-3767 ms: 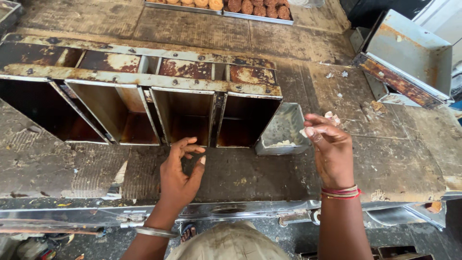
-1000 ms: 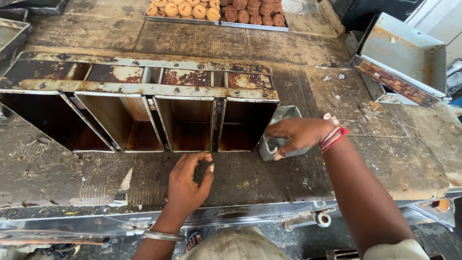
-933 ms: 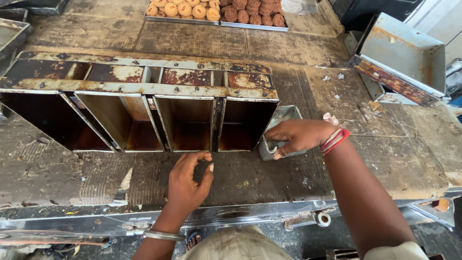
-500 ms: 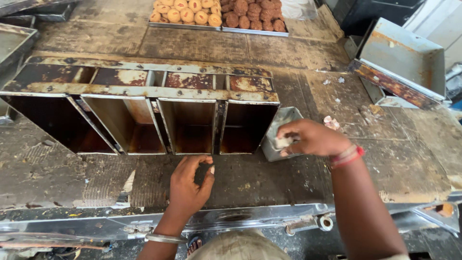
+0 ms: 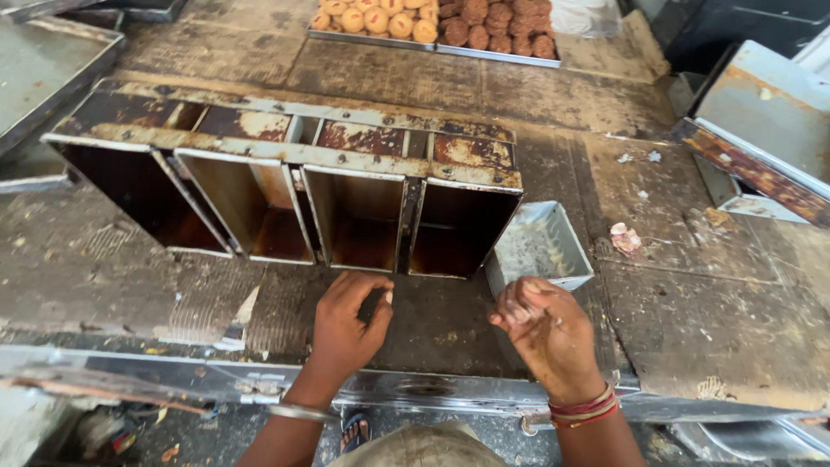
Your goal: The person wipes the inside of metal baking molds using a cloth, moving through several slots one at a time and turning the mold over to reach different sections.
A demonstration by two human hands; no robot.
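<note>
A strap of several rusty loaf tins (image 5: 285,186) lies on its side on the worn worktop, its openings facing me. My left hand (image 5: 346,327) hovers just in front of the third tin, fingers curled and apart, holding nothing. My right hand (image 5: 546,333) is near the table's front edge, fingertips bunched together with a pale greasy smear on them. Just beyond it sits a small grey metal tin (image 5: 540,246) with a whitish residue inside, next to the rightmost loaf tin. Bangles are on both wrists.
Trays of round baked biscuits (image 5: 432,22), pale and dark, stand at the far edge. Flat metal trays (image 5: 52,69) lie at the far left. A rusty box-shaped tin (image 5: 761,147) sits at the right. A metal rail (image 5: 415,389) runs along the front edge.
My right hand has come out of the small grey tin and drawn back toward me with its fingertips bunched. My left hand has stayed in front of the loaf tins.
</note>
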